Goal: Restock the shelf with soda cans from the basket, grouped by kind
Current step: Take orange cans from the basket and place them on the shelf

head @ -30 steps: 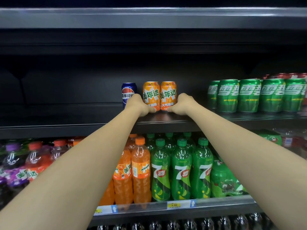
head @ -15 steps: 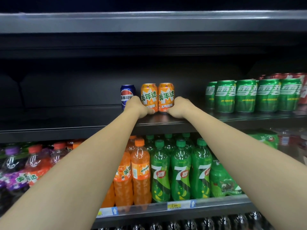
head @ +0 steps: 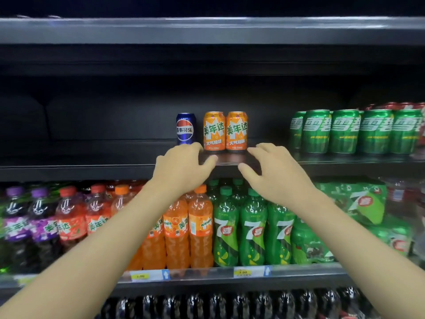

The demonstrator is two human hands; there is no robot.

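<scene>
your left hand point(head: 181, 168) and right hand point(head: 273, 171) hover with fingers apart, holding nothing; the orange cans point(head: 225, 131) are rigid, slick (probably heavy when full), so grip mid-body.

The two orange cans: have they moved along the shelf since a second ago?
No. The two orange cans stand beside the blue can, same gaps as before. Only the left hand and right hand drew back toward the shelf edge.
</scene>
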